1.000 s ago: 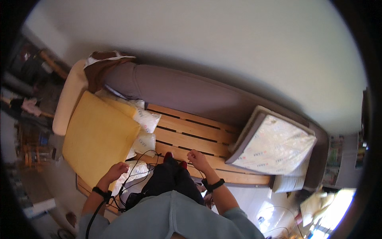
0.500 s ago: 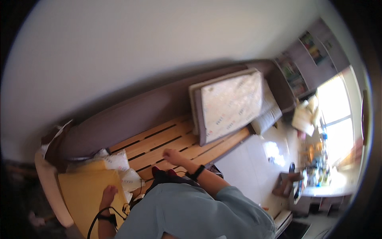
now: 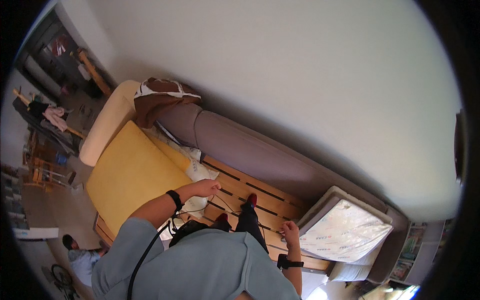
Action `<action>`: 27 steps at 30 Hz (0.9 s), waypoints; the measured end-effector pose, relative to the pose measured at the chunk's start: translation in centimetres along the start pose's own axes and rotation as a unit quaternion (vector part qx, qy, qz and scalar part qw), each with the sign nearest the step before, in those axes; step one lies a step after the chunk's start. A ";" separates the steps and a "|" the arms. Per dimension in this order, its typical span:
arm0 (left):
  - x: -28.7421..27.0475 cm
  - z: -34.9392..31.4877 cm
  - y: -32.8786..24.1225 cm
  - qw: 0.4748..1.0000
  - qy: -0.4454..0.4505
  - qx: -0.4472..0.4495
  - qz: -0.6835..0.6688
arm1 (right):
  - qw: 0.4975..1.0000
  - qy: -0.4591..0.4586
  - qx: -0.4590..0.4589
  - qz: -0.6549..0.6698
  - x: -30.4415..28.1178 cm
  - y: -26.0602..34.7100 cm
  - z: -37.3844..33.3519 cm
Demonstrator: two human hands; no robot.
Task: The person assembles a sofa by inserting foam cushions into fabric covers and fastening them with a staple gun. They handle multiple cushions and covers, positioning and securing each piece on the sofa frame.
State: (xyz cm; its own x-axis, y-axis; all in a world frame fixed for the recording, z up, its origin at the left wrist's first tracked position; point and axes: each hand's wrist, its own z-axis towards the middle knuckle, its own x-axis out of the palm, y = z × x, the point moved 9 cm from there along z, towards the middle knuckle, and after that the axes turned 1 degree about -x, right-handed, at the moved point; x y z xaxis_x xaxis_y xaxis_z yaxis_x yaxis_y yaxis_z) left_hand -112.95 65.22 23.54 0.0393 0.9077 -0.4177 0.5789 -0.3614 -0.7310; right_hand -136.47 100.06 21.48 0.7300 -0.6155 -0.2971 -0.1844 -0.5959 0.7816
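Observation:
I stand on a wooden slatted sofa base (image 3: 272,212) with both arms held out in front of me. My left hand (image 3: 206,187), its fingers loosely curled with nothing seen in them, is raised near a large yellow foam cushion (image 3: 137,170) and the white plastic wrapping (image 3: 204,171) beside it. On the right, my right hand (image 3: 290,234) hangs over the slats with curled fingers and also shows nothing in it. Close to that hand, a plastic-wrapped cushion (image 3: 347,230) lies tilted at the right end of the sofa.
A long brown backrest (image 3: 250,145) runs along the wall, with brown cloth (image 3: 162,100) draped at its left end. A cream armrest (image 3: 110,122) stands beyond the foam. Another person (image 3: 82,260) is at lower left. A black cable (image 3: 142,265) hangs down my front.
My view has swung left, bringing the doorway side and another person into sight and moving the window nearly out of view. My left hand has come up and forward.

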 end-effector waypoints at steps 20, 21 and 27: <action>-11.3 0.6 6.1 0.846 -0.419 -0.234 -0.231 | 0.946 0.287 -0.057 -0.136 8.5 8.6 26.4; -11.4 0.6 6.6 0.829 -0.429 -0.252 -0.256 | 0.939 0.300 -0.057 -0.159 9.4 9.2 26.7; -14.6 2.2 14.1 0.791 -0.449 -0.295 -0.293 | 0.933 0.303 -0.107 -0.165 13.4 18.1 29.2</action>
State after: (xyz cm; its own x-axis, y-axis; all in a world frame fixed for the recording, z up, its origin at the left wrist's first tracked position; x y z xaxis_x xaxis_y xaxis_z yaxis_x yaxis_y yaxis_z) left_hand -107.13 46.39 18.18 -0.8167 0.2708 -0.5096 0.5743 0.4677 -0.6719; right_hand -149.19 65.98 15.65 0.9734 0.0260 -0.2276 0.2046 -0.5457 0.8126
